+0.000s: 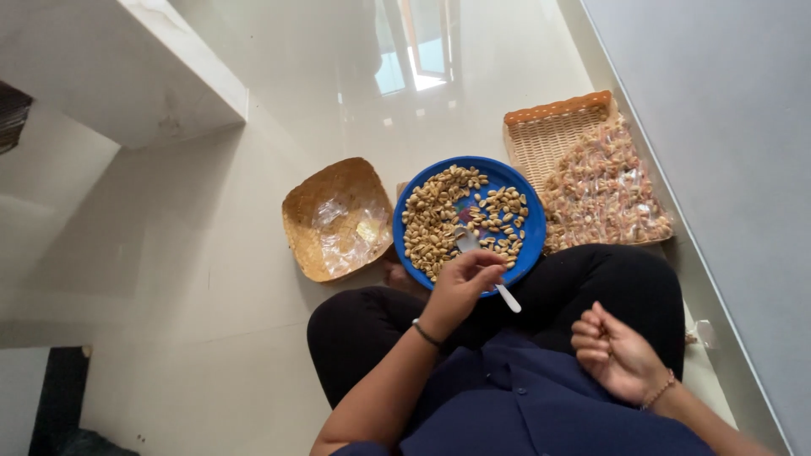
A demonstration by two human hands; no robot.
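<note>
I see a bright, evenly lit scene in soft daylight. The glossy floor [211,279] mirrors a window as a white glare patch [418,63] at the top, with small hot spots just below it. Shadows are faint and soft-edged; a dim one lies under the ledge [127,67] at upper left. The wall [726,169] on the right reads flat grey. Focus is sharp on the nuts in the blue plate [528,245]. Straight lines lean and bend toward the edges, wide-lens style. I see little motion blur.
</note>
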